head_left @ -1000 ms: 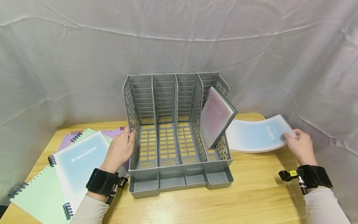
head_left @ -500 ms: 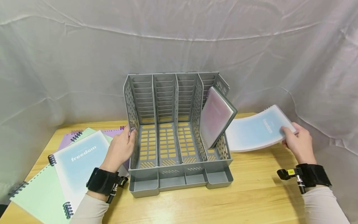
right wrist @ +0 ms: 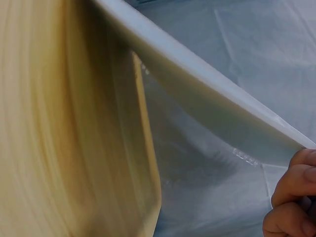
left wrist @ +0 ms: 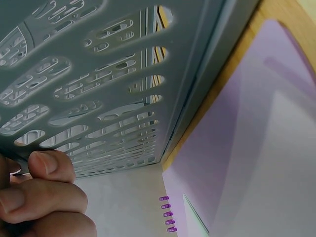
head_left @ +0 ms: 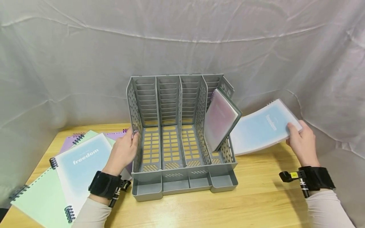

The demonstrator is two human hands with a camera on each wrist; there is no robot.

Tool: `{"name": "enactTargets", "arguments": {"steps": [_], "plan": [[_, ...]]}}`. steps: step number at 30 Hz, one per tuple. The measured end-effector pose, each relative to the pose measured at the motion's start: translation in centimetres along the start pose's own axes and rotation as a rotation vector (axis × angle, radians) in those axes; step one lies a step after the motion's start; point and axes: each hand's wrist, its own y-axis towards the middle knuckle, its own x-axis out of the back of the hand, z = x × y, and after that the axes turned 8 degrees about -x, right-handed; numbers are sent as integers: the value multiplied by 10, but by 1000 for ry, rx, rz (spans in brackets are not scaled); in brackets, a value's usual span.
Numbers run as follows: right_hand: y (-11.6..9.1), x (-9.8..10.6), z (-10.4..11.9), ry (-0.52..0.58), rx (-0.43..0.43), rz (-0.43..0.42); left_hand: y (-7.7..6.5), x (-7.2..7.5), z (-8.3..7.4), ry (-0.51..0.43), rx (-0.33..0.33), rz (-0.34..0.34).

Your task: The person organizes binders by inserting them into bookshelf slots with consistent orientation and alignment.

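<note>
A grey file organizer with several upright slots stands mid-table. My left hand grips the front edge of its left side wall; in the left wrist view curled fingers show at the perforated wall. On the right, my right hand pinches the outer edge of a blue-and-white spiral notebook marked "freedom", thumb on top. Its outer end is raised above the table and its other end is hidden behind the organizer. The right wrist view shows the notebook's underside sloping up to the fingers.
A pink notebook with a dark green back cover leans in the rightmost slot. At left lie overlapping spiral notebooks: another blue one, a green one and purple ones. Grey cloth hangs behind the wooden table.
My right hand has lifted the blue notebook's outer end higher and moved slightly left and away from me. My left hand keeps its grip on the organizer wall.
</note>
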Motion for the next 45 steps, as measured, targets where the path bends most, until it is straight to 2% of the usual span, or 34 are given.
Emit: {"name": "enactTargets", "arguments": {"steps": [8,13,26,30,39,45], "plan": [[-2,0,12,86,-5,-55,-1,-2,1,-6,5,16],[-4,2,20,107,26,-99,-1,-3,2,-4,0,7],[-10,5,29,70,118,-186,-2,-1,0,-4,21,32],[-12,7,31,81,146,-189,-2,-1,0,2,17,28],[-9,22,29,120,125,-160,0,0,-1,7,12,25],[-10,34,28,134,154,-147,1,-1,0,3,14,19]]}}
